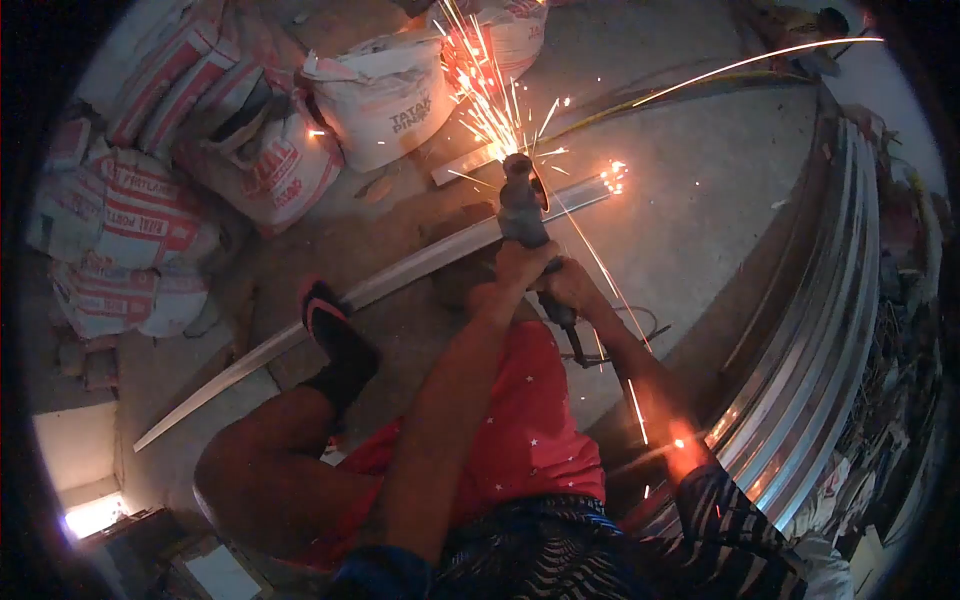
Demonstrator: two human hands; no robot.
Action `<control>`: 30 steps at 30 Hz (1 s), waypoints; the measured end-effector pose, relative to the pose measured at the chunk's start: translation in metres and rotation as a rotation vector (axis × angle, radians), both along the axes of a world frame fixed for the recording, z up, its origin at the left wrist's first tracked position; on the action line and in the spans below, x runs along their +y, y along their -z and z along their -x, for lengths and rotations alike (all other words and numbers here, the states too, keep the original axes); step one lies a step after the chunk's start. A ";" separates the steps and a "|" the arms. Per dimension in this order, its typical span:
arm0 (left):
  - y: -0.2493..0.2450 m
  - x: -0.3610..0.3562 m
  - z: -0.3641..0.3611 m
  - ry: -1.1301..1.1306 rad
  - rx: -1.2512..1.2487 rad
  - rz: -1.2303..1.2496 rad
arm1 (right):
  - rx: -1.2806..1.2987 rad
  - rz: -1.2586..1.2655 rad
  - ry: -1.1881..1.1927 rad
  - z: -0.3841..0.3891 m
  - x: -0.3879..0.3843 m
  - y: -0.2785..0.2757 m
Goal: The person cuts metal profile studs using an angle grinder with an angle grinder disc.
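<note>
An angle grinder (520, 210) is gripped in both hands, its head pointing away from me. My left hand (522, 266) wraps round the body of the tool. Close beside it, my right hand (573, 285) is closed round the rear part, where the cord (575, 345) hangs down. The disc (540, 185) meets a long metal channel (430, 260) on the floor, and sparks (485, 90) spray up from it. More glowing bits lie at the channel's right end. My foot in a flip-flop (325, 310) rests at the channel, partly covering it.
Several cement sacks (140, 210) are piled at the left. An open white sack (380, 110) stands at the back. Long metal channels (820, 330) lie stacked along the right, beside a heap of scraps. A yellow hose or cord (650, 97) crosses the concrete floor (700, 210).
</note>
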State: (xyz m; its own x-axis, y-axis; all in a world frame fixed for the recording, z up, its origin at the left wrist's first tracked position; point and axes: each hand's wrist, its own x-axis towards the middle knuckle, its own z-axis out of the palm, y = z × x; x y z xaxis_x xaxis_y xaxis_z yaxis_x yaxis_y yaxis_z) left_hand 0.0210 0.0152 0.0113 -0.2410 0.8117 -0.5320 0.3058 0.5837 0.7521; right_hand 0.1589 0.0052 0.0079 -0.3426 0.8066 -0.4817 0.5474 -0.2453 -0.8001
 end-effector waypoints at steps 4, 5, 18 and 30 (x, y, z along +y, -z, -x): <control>0.000 -0.001 0.000 0.031 -0.037 -0.019 | -0.065 0.042 0.051 0.001 -0.004 -0.012; 0.006 0.001 0.000 0.045 -0.020 -0.019 | -0.104 -0.004 0.025 0.001 -0.005 -0.017; 0.006 -0.004 -0.005 0.053 0.081 0.090 | 0.013 0.064 0.103 -0.003 -0.015 -0.012; -0.007 -0.013 -0.008 0.040 0.048 0.121 | -0.082 0.033 0.047 -0.007 -0.021 -0.015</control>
State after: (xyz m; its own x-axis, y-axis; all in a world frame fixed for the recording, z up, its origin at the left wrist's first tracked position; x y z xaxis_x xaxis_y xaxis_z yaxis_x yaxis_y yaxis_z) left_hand 0.0286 0.0019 0.0187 -0.2370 0.7515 -0.6156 0.3644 0.6562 0.6608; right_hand 0.1656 -0.0155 0.0224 -0.2628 0.8045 -0.5327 0.5978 -0.2976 -0.7444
